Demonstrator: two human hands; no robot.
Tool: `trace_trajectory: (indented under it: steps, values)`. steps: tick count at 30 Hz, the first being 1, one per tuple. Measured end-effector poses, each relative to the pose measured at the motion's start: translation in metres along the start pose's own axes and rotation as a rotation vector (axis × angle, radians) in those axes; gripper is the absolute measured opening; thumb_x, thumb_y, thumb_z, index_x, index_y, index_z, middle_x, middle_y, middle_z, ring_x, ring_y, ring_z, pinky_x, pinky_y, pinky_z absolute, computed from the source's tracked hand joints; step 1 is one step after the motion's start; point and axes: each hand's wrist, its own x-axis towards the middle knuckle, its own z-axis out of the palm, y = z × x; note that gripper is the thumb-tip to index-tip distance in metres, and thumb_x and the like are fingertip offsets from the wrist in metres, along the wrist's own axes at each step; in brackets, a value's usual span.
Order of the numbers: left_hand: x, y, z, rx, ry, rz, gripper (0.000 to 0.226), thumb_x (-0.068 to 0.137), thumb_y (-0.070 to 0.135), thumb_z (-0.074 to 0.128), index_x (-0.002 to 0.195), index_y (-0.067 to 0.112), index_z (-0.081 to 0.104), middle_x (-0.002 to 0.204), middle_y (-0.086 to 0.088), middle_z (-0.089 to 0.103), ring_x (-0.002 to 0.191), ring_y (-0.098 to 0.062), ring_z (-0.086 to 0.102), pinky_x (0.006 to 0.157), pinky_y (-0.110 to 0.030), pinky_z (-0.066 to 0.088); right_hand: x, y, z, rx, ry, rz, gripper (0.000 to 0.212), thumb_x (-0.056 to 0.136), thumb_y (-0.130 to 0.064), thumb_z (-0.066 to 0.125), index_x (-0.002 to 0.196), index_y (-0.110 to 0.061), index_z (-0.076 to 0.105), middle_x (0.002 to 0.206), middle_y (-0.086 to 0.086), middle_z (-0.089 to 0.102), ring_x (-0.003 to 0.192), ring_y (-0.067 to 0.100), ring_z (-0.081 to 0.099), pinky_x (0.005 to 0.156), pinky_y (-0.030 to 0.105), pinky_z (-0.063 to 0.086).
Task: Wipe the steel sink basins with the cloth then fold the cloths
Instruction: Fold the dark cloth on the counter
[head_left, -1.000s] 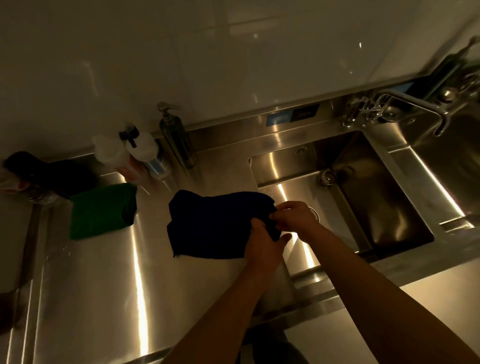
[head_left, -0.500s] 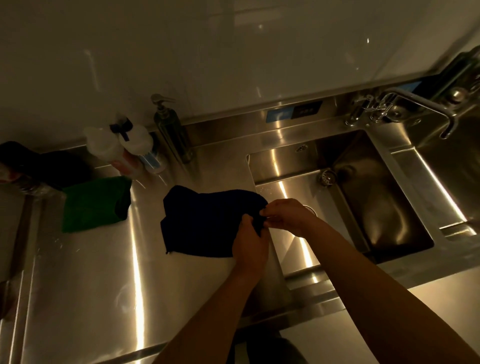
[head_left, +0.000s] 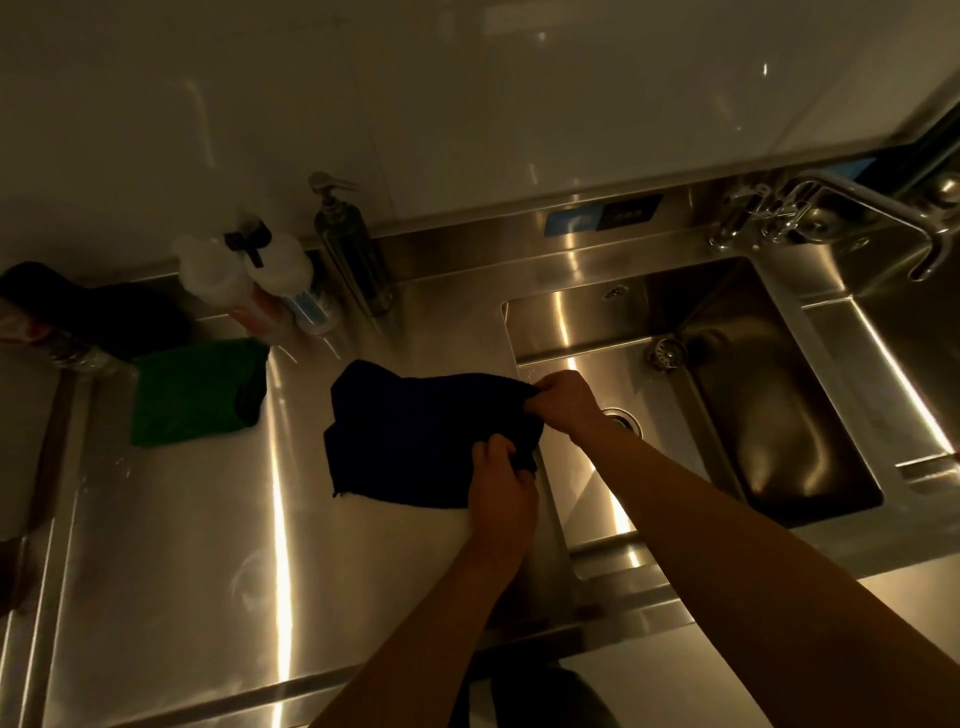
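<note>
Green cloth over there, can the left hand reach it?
Probably yes. The green cloth lies flat on the counter left of the dark cloth, with only bare steel between. But the left hand is gripping the dark cloth, so it must let go first.

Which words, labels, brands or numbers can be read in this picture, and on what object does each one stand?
No text can be read here.
Blue and black label on the steel backsplash: its marks are too small and blurred to read.
Coloured labels on the two plastic bottles: blurred and unreadable.
</note>
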Motion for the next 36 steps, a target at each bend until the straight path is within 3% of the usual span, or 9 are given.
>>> trace_trajectory:
  steps: [3,7,11,17,23,25,27,31,36]
  values:
    - [0.002,-0.003,0.001,-0.043,-0.011,-0.033,0.017,0.099,0.002,0.056,0.116,0.005,0.056,0.113,-0.01,0.06,0.101,-0.024,0.062,0.087,-0.035,0.054,-0.005,-0.003,0.006,-0.165,0.133,-0.15,0.015,0.081,-0.014,0.067,0.089,-0.002,0.073,0.089,0.012,0.071,0.083,0.023,0.066,0.069,0.03,0.051]
    - [0.002,0.001,0.002,-0.194,-0.002,-0.112,0.014,0.101,0.01,0.055,0.115,0.012,0.058,0.106,-0.006,0.065,0.097,-0.022,0.067,0.087,-0.043,0.058,-0.011,-0.011,0.016,-0.14,0.167,-0.296,0.018,0.089,-0.017,0.061,0.102,-0.005,0.062,0.097,0.013,0.068,0.089,0.028,0.065,0.074,0.037,0.053]
    - [-0.001,0.002,0.001,-0.266,-0.009,-0.092,0.021,0.102,0.012,0.056,0.123,0.013,0.058,0.111,-0.004,0.067,0.102,-0.018,0.067,0.093,-0.042,0.058,-0.009,-0.015,0.022,-0.056,0.133,-0.241,0.026,0.091,-0.015,0.061,0.113,-0.003,0.056,0.105,0.016,0.068,0.096,0.032,0.067,0.074,0.035,0.052]
    - [-0.005,-0.001,-0.003,-0.272,-0.001,-0.048,0.025,0.106,0.017,0.054,0.13,0.009,0.056,0.121,-0.006,0.065,0.113,-0.018,0.064,0.097,-0.03,0.052,-0.005,-0.011,0.017,0.003,0.105,-0.156,0.03,0.083,-0.014,0.07,0.11,-0.005,0.059,0.109,0.012,0.068,0.103,0.027,0.065,0.081,0.033,0.053]
    - [-0.008,-0.008,-0.005,-0.206,-0.01,-0.044,0.019,0.1,0.006,0.06,0.118,0.0,0.057,0.114,-0.016,0.064,0.107,-0.026,0.063,0.096,-0.042,0.054,-0.003,0.0,0.017,-0.166,-0.062,-0.003,0.063,0.07,-0.031,0.089,0.117,-0.002,0.059,0.108,0.012,0.064,0.101,0.025,0.065,0.069,0.03,0.049]
    - [-0.01,-0.01,-0.004,-0.212,-0.04,-0.042,0.016,0.098,0.0,0.06,0.114,-0.001,0.058,0.11,-0.017,0.064,0.104,-0.027,0.064,0.095,-0.042,0.054,-0.006,0.007,0.021,-0.153,-0.098,0.023,0.064,0.067,-0.035,0.091,0.113,-0.002,0.06,0.103,0.01,0.063,0.097,0.025,0.066,0.072,0.032,0.055]
    - [-0.014,-0.012,-0.004,-0.201,-0.08,-0.046,0.017,0.098,-0.002,0.059,0.115,0.0,0.058,0.112,-0.015,0.066,0.106,-0.026,0.064,0.097,-0.039,0.054,-0.01,0.012,0.024,-0.223,-0.096,-0.003,0.058,0.067,-0.035,0.091,0.109,-0.005,0.062,0.1,0.007,0.063,0.095,0.023,0.066,0.07,0.029,0.052]
    - [-0.022,-0.019,-0.002,-0.152,-0.143,-0.055,0.027,0.098,-0.003,0.06,0.123,0.005,0.061,0.123,-0.011,0.067,0.117,-0.023,0.063,0.106,-0.036,0.051,-0.014,0.017,0.027,-0.313,0.027,-0.065,0.024,0.078,-0.014,0.078,0.075,-0.009,0.054,0.079,0.005,0.059,0.082,0.023,0.065,0.062,0.027,0.046]
    - [-0.026,-0.019,-0.003,-0.037,-0.181,0.003,0.036,0.097,-0.006,0.054,0.129,0.008,0.062,0.128,-0.009,0.064,0.122,-0.022,0.059,0.107,-0.027,0.044,-0.012,0.019,0.019,-0.237,0.059,-0.013,0.029,0.084,-0.007,0.063,0.061,-0.011,0.046,0.064,0.001,0.049,0.067,0.019,0.055,0.058,0.025,0.043]
